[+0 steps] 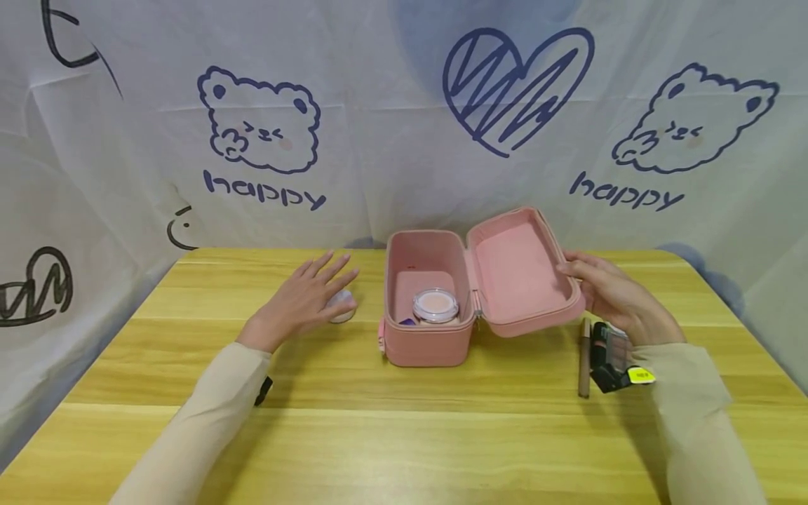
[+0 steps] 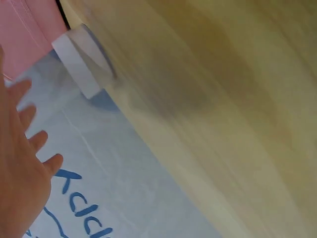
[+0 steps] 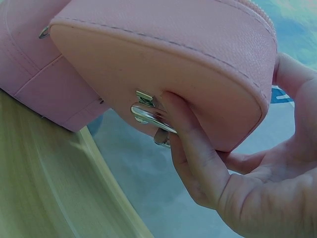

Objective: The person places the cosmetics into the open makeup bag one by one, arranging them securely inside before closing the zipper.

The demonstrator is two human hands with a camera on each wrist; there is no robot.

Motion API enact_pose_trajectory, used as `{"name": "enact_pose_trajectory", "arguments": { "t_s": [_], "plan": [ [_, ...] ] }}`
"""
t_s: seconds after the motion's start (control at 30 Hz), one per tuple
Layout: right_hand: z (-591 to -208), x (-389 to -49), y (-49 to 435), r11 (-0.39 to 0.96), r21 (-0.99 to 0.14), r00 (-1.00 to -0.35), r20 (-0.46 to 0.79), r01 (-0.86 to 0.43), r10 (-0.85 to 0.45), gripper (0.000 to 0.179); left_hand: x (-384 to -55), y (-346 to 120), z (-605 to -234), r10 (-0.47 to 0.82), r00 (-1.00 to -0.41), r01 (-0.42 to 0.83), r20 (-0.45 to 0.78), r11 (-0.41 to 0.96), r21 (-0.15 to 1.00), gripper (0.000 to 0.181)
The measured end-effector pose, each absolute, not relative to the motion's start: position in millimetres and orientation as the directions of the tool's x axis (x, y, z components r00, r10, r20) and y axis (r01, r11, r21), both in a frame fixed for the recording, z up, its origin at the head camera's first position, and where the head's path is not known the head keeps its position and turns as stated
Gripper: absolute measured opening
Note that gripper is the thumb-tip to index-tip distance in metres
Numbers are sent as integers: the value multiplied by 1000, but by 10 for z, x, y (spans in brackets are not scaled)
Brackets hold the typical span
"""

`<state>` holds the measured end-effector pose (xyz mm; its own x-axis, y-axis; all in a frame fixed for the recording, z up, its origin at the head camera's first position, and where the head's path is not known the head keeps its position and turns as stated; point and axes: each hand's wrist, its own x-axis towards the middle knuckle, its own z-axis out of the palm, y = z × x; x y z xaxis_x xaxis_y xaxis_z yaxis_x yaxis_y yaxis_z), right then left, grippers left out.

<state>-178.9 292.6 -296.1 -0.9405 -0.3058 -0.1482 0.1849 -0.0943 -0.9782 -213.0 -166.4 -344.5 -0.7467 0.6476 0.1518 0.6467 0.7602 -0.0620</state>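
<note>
A pink cosmetic case (image 1: 426,347) stands on the table with its lid (image 1: 520,263) swung out to the right. My right hand (image 1: 615,298) grips the lid's outer edge, thumb at the rim. In the right wrist view, my fingers (image 3: 198,148) press the lid's outside beside a metal handle (image 3: 151,116). Inside the case lies a round clear-lidded compact (image 1: 435,305) with a small purple item partly showing. Left of the case, my left hand (image 1: 306,301) hovers with fingers spread, near a round white item (image 2: 81,62) that it partly covers in the head view.
A brown stick (image 1: 585,358) and black makeup items (image 1: 606,361), one with a yellow label, lie under the right wrist. Behind the wooden table (image 1: 379,435) hangs a cloth (image 1: 391,140) with bear and heart drawings. A small black object (image 1: 264,391) shows beside the left sleeve.
</note>
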Motion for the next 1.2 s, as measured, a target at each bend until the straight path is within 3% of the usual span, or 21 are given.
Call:
{"name": "enact_pose_trajectory", "arguments": {
  "t_s": [0.33,0.43,0.63,0.73,1.2],
  "plan": [
    [-2950,-1799,2918,-93,-978,-938,-149,187,-313,60,-2203,-1736,-3493,679,-721,682,136,731,-31,79],
    [-2945,-1803,2916,-89,-978,-938,-153,188,-310,62,-2231,-1731,-3506,654,-749,663,109,741,109,80],
    [-2938,-1807,2913,-79,-978,-940,-162,194,-300,62,-2292,-1712,-3521,570,-821,493,32,680,543,81],
    [-2939,-1806,2909,-77,-979,-940,-159,190,-301,60,-2306,-1713,-3515,541,-841,420,7,645,638,81],
    [-2944,-1800,2916,-84,-977,-940,-162,196,-301,55,-2321,-1751,-3622,514,-858,366,-10,626,689,75]
  ]
}}
